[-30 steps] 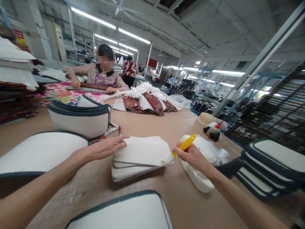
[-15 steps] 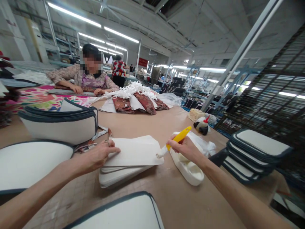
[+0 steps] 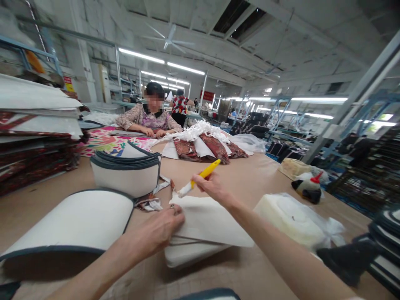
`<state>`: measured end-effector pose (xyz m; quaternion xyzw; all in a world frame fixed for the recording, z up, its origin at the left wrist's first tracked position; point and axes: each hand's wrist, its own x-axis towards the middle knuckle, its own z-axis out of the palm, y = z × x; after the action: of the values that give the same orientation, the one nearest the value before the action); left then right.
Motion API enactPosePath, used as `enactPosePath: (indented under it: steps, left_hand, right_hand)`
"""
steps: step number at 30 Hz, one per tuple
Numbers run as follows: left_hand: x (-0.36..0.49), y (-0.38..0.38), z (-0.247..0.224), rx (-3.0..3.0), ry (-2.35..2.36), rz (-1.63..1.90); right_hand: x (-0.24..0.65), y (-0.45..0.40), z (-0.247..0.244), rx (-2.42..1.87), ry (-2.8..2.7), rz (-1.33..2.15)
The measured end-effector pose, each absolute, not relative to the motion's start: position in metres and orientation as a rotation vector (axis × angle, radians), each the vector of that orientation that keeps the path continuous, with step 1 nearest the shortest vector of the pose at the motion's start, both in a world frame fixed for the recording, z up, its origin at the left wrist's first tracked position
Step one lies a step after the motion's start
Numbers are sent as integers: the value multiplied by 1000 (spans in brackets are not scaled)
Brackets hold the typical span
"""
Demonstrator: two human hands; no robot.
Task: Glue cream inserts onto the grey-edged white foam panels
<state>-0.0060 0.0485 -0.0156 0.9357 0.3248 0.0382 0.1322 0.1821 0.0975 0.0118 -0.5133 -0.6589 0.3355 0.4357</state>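
Observation:
My right hand (image 3: 209,185) is closed around the yellow handle of a paint brush (image 3: 206,170). Its pale bristles are at the far left corner of the top white sheet (image 3: 212,221). That sheet rests on a small stack of white pieces (image 3: 190,255), fanned a little out of line. My left hand (image 3: 170,221), fingers curled, holds the sheet's left edge; the fingertips are partly hidden. To the right, a whitish plastic container (image 3: 287,216) partly wrapped in clear plastic lies behind my right forearm.
Dark-edged white panels (image 3: 125,177) stand stacked at the left, beside a curved panel (image 3: 75,216). A red-tipped bottle (image 3: 309,187) lies at the right. Patterned fabric pieces (image 3: 200,146) cross the table's far side. A co-worker (image 3: 153,110) sits opposite, hands on the cloth.
The brush has moved from the sheet's right end to its far left corner. My left hand's fingers have curled in at the edge. The view has swung left.

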Motion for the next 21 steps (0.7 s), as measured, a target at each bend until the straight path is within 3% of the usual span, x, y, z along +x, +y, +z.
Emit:
enactPosePath:
  steps: [5, 13, 17, 21]
  left_hand:
    - [-5, 47, -17, 2708, 945, 105]
    - [-3, 57, 16, 2627, 955, 310]
    - [-29, 2, 51, 2566, 904, 582]
    - [-64, -99, 49, 2428, 802, 339]
  right_hand:
    - [182, 116, -5, -1349, -1698, 805]
    - [270, 0, 70, -1509, -1464, 591]
    - [266, -63, 81, -1343, -1326, 714]
    - [237, -103, 66, -1302, -1323, 832]
